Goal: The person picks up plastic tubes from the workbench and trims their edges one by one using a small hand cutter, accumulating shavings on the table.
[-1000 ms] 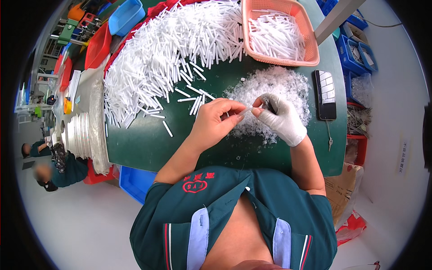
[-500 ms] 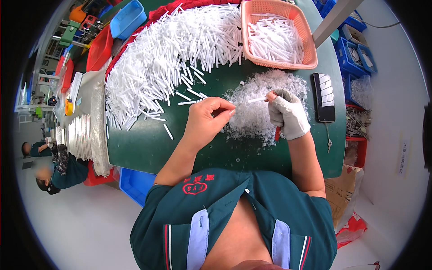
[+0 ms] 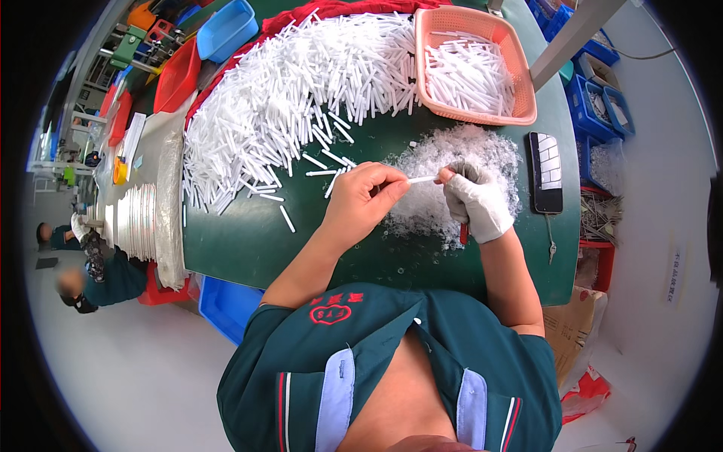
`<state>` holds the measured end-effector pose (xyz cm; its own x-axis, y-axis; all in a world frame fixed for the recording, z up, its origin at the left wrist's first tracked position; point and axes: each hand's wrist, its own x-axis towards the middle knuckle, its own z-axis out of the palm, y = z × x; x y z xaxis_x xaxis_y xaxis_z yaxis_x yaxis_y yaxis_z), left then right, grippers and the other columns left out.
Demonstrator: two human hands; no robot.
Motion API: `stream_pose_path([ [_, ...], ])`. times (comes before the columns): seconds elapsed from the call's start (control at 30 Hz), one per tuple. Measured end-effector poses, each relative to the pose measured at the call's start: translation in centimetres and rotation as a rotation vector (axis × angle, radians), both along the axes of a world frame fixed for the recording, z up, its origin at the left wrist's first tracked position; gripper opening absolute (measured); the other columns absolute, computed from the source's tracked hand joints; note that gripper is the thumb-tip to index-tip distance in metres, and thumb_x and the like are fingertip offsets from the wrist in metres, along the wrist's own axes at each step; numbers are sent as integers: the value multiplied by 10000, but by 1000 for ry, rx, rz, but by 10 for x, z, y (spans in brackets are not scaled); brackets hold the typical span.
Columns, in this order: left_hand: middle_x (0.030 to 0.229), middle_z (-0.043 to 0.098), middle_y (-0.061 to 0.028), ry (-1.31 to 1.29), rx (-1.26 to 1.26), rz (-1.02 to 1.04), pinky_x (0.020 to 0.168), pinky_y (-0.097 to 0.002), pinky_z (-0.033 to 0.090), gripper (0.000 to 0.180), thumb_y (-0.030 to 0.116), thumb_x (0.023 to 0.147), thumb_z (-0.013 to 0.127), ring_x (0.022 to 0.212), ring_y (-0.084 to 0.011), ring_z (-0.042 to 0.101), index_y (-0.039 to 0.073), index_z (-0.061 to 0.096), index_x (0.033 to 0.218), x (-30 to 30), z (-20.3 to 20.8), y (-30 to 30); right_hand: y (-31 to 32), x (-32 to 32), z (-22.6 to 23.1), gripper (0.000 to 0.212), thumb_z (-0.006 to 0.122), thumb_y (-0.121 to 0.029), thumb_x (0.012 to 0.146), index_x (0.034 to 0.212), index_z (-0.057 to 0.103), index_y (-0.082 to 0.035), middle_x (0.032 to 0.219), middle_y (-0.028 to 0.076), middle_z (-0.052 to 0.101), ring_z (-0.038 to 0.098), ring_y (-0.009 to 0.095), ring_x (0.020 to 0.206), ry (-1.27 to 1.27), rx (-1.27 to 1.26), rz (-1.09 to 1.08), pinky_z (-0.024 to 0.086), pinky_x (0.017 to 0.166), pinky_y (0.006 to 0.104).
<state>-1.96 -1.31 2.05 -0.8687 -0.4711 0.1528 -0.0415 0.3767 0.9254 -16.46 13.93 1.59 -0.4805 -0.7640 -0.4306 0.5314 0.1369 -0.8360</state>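
Note:
A short white plastic tube [image 3: 422,180] spans the gap between my hands above the heap. The thumb and forefinger of my bare left hand [image 3: 363,202] pinch its left end. My right hand [image 3: 480,202], in a whitish glove that leaves some fingertips bare, grips the other end. Below that palm a red tool handle [image 3: 464,233] sticks out; the rest of it is hidden. Under and behind the hands spreads a heap of transparent plastic trimmings [image 3: 422,154]. Beyond my left hand lies a large pile of similar white tubes [image 3: 301,83], a few loose at its near edge.
A pink plastic basket [image 3: 423,68] with many tubes stands at the far right of the green table [image 3: 256,252]. A phone [image 3: 545,173] with keys lies right of the heap. Blue bins [image 3: 591,105] line the right side. Two people are at the far left, one a co-worker [image 3: 117,279].
My hands have come closer together. The tube, held before only in my right hand, is now also pinched by my left fingers. The whole view has shifted slightly.

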Motion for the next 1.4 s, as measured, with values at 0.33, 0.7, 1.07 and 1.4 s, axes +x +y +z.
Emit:
stream_pose_path([
  [0.33, 840, 659, -55, -225, -671, 180, 707, -345, 492, 109, 80, 785, 623, 838, -245, 610, 72, 663, 886, -6, -20, -75, -10, -54, 23, 182, 611, -207, 913, 952, 609, -29, 579, -62, 349, 263, 35, 429, -59, -230, -215, 181, 400, 204],
  [0.7, 890, 616, -102, -378, -898, -68, 749, -417, 488, 202, -63, 717, 529, 881, -307, 590, 38, 614, 870, -28, -45, -106, -5, -5, 13, 177, 629, -193, 900, 942, 596, -25, 591, -65, 403, 298, 23, 434, -8, -28, -82, 210, 398, 196],
  [1.07, 839, 601, -66, -285, -425, -119, 716, -296, 482, 230, -24, 753, 583, 790, -177, 595, 3, 607, 980, -29, -23, -88, -5, 5, 10, 184, 633, -209, 893, 893, 597, -29, 600, -62, 442, 342, 17, 438, 145, 16, -1, 245, 398, 195],
  [1.4, 925, 662, -58, -1, 613, -257, 652, -206, 462, 294, 33, 861, 625, 792, -88, 607, 28, 573, 1150, -15, -9, -30, -5, 15, 4, 127, 649, -111, 854, 890, 592, -3, 677, -40, 485, 415, 47, 614, 466, 55, 43, 368, 549, 224],
])
